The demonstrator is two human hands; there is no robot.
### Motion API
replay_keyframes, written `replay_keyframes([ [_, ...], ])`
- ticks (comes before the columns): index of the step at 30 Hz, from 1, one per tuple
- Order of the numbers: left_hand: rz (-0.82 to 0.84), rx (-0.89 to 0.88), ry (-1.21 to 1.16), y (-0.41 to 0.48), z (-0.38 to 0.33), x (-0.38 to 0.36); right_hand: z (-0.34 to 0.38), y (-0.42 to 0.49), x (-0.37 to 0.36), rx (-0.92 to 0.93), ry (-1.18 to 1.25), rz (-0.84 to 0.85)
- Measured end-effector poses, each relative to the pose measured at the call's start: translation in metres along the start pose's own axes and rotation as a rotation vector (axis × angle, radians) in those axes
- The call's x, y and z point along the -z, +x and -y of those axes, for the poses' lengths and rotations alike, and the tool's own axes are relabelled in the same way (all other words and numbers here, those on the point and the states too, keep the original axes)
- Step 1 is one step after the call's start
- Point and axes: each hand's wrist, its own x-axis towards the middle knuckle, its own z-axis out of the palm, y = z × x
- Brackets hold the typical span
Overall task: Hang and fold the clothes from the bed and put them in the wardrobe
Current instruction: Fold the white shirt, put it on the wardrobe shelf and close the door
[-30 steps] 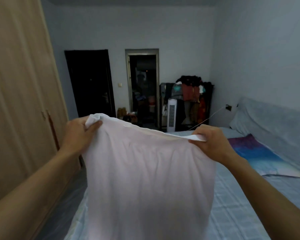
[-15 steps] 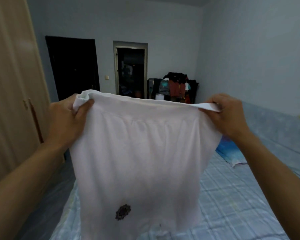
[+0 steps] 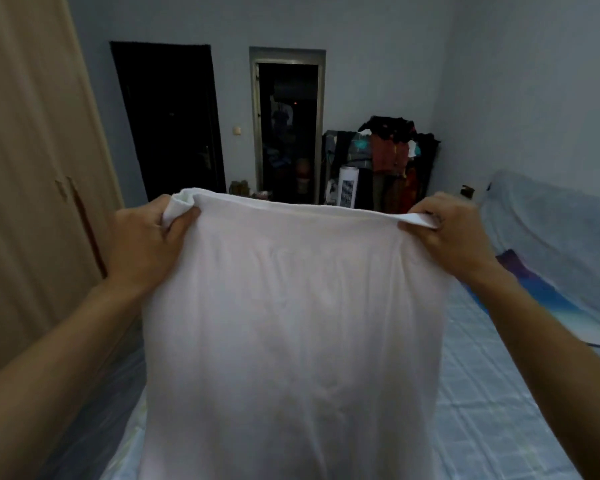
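White garment [image 3: 291, 323] hanging between left hand [image 3: 142, 247] and right hand [image 3: 454, 237], top corners pinched tight.

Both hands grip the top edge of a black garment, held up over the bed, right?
Not black: the garment is white, as the head view shows. The left hand and right hand do grip its top edge, held up over the bed.

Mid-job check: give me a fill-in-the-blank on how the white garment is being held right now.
Both the left hand and the right hand grip the white garment by its ____ edge.
It hangs above the checked sheet of the ____.
The beige wardrobe stands on the person's ____ side.
Missing: top; bed; left.
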Motion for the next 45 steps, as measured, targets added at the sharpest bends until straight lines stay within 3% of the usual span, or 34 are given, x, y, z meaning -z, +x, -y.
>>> replay_keyframes([
  [9, 0.233, 0.194, 0.066, -0.011, 0.102, -0.173, -0.109, 0.023, -0.191, -0.157, -0.006, 0.326],
  [24, 0.556, 0.309, 0.136, -0.025, 0.301, -0.441, -0.23, 0.056, -0.478, -0.363, -0.088, 0.547],
  [38, 0.755, 0.449, 0.126, -0.159, 0.448, -0.679, -0.344, -0.041, -0.737, -0.449, -0.159, 0.723],
  [45, 0.778, 0.579, 0.215, -0.219, 0.459, -0.742, -0.372, -0.102, -0.803, -0.431, -0.27, 0.689],
])
